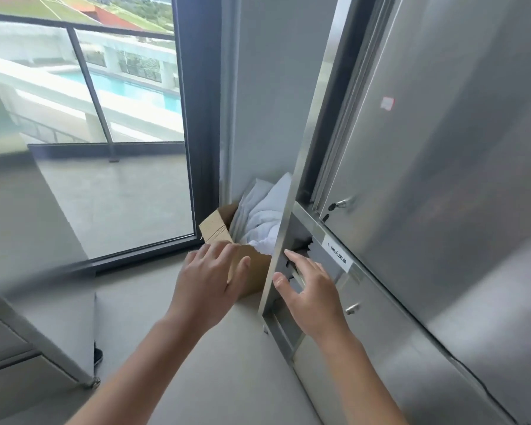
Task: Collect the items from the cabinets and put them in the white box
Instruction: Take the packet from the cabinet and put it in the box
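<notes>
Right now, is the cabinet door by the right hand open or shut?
Open. The door stands edge-on, swung out from the cabinet, and the right hand reaches past it into the dark opening.

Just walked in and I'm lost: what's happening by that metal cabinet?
A person is reaching both bare hands toward an open cabinet door. The right hand is open at the door's inner side; the left hand hovers open over a cardboard box holding white cloth. Neither hand holds anything.

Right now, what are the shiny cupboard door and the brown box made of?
The cupboard door looks like brushed metal, probably stainless steel: silvery grey with soft reflections. The brown box looks like matte cardboard, with thin folded flaps.
</notes>
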A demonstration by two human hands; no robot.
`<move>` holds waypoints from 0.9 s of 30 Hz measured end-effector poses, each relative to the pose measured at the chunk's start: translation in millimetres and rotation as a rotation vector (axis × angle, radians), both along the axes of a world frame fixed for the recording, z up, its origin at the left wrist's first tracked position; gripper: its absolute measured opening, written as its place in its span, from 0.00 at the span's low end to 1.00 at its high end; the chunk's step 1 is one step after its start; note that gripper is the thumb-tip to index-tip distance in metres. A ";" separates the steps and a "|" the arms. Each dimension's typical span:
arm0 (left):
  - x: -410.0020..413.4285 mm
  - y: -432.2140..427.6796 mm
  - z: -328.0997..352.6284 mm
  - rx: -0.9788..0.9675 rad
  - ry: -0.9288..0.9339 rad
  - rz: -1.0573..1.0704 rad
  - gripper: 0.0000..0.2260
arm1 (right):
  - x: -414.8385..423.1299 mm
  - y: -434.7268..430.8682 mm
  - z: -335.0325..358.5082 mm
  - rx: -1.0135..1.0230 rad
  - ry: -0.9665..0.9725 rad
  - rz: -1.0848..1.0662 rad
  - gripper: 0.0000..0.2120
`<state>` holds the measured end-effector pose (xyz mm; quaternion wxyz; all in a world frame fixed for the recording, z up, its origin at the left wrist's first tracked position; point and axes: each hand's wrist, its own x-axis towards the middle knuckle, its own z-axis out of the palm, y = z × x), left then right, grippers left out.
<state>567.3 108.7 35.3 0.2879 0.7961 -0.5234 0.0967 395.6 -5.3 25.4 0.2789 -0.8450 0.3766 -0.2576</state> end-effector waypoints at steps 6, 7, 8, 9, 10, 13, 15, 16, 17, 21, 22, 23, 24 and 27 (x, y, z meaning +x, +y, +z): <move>60.1 -86.5 -22.2 0.073 -0.009 -0.001 0.16 | 64.7 -97.0 -28.9 0.082 0.027 -0.010 0.28; 70.1 -101.5 -23.3 0.091 -0.003 0.012 0.17 | 76.7 -113.7 -31.2 0.094 0.032 -0.009 0.28; 78.3 -115.5 -23.7 0.101 0.004 0.028 0.18 | 87.9 -129.2 -32.7 0.110 0.028 -0.003 0.28; 86.6 -130.6 -23.5 0.104 0.001 0.038 0.19 | 99.8 -144.7 -33.1 0.115 0.022 0.000 0.28; 95.3 -145.9 -22.8 0.114 0.001 0.033 0.19 | 111.2 -160.8 -33.5 0.112 0.014 -0.004 0.28; 118.7 -187.8 -19.9 0.148 -0.011 0.015 0.20 | 139.4 -201.2 -27.5 0.083 0.021 0.004 0.27; 132.3 -213.4 -17.8 0.133 -0.015 0.003 0.20 | 153.1 -225.4 -24.2 0.058 0.029 -0.001 0.27; 138.1 -225.0 -16.9 0.129 -0.011 -0.006 0.20 | 158.5 -235.5 -22.8 0.057 0.032 -0.010 0.27; 142.8 -235.2 -16.0 0.128 -0.007 -0.017 0.20 | 162.3 -243.8 -22.3 0.060 0.031 -0.018 0.27; 160.6 -278.5 -12.1 0.149 -0.021 -0.142 0.19 | 170.4 -269.4 -22.9 0.057 0.014 -0.104 0.27; 165.8 -289.5 -10.2 0.172 -0.028 -0.185 0.21 | 171.0 -273.3 -24.7 0.055 -0.001 -0.142 0.27; 170.9 -300.0 -8.8 0.193 -0.038 -0.228 0.22 | 171.1 -276.6 -27.0 0.054 -0.020 -0.183 0.28; 176.3 -311.9 -8.8 0.212 -0.053 -0.282 0.24 | 171.0 -278.8 -30.5 0.062 -0.039 -0.233 0.28; 189.6 -329.6 -8.4 0.237 -0.094 -0.394 0.25 | 176.4 -274.1 -37.8 0.079 -0.059 -0.320 0.28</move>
